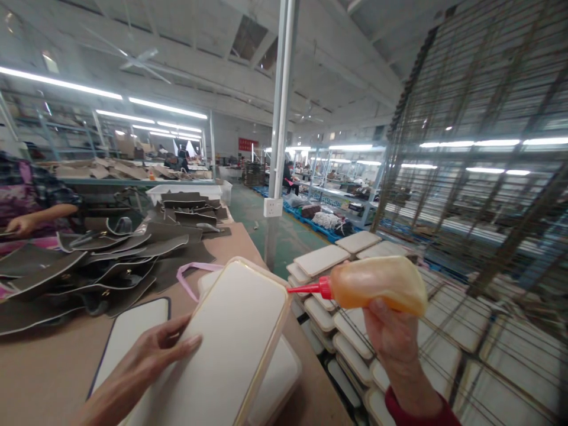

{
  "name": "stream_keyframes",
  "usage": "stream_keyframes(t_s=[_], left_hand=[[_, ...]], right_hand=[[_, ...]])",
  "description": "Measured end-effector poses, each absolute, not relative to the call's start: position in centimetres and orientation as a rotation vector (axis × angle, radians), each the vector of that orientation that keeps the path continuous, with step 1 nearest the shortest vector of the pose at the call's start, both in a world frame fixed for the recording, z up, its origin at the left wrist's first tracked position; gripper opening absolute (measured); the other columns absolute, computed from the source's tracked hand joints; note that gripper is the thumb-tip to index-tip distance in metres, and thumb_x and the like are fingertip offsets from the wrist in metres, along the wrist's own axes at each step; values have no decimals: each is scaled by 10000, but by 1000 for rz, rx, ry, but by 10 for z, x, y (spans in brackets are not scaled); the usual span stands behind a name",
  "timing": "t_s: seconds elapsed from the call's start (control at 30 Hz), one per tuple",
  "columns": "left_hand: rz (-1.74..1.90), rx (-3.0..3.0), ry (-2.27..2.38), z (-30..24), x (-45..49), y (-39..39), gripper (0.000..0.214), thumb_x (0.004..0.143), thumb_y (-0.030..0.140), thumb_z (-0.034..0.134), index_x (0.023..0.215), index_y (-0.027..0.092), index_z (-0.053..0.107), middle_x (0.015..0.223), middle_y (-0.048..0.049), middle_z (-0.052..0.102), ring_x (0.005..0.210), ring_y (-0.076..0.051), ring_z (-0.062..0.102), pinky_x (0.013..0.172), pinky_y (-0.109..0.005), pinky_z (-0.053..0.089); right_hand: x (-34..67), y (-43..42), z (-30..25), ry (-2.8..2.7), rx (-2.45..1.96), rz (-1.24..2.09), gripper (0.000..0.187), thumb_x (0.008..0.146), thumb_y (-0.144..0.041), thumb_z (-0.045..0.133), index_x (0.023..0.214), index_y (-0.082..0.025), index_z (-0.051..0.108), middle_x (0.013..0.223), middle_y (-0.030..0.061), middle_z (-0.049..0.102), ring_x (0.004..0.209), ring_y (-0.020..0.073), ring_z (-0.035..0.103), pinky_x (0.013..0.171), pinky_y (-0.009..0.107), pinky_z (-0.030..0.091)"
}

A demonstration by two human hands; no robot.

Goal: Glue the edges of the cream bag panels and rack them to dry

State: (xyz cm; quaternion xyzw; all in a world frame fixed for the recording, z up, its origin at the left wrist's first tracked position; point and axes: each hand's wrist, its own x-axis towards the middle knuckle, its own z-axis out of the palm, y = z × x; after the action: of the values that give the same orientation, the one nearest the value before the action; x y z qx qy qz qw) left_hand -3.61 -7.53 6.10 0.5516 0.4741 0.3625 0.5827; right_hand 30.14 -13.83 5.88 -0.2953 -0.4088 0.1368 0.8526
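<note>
Toward seven o'clock in head view: pale panel [231,343], tilted above desk [39,361]; looks light, stiff, best held by edges. Left hand [155,355] pinches its nine-o'clock edge, thumb on face. Toward four o'clock: amber bottle [377,284], probably light, soft, squeezable; right hand [393,331] grips belly from below, red nozzle [313,288] by panel's one-o'clock corner.

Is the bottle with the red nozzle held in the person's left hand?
No, the right hand holds the bottle, while the left hand is on the pale panel.
</note>
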Motion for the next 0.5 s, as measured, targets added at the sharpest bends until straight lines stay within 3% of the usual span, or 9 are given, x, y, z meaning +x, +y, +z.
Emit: stream_keyframes(t_s=[0.13,0.27,0.4,0.5], left_hand=[[820,1267,1047,47,-42,-66,450,539,262,910,975,211,811,877,-35,804,814,-305,739,692,-312,598],[823,1210,1010,38,-41,-60,493,597,307,892,1063,183,786,867,-55,803,735,-289,741,660,-325,594],[859,1173,1013,33,-32,-50,457,606,349,887,1013,168,783,837,-57,800,693,-263,731,646,-312,577],[892,1219,1041,29,-26,-40,431,573,371,900,927,155,781,793,-49,792,667,-232,712,614,-272,541]], right_hand=[[300,-143,54,-889,-619,315,437,650,-301,896,1053,-270,729,937,25,776,867,212,737,766,314,619],[286,-154,33,-885,-644,363,429,663,-275,883,1061,-275,721,892,23,772,782,208,735,729,323,622],[260,-167,-2,-983,-694,652,531,683,-315,858,1180,-298,670,1027,75,765,889,290,739,725,407,625],[248,-163,-11,-920,-685,716,535,670,-342,860,1169,-288,673,1024,81,761,882,287,738,731,402,622]])
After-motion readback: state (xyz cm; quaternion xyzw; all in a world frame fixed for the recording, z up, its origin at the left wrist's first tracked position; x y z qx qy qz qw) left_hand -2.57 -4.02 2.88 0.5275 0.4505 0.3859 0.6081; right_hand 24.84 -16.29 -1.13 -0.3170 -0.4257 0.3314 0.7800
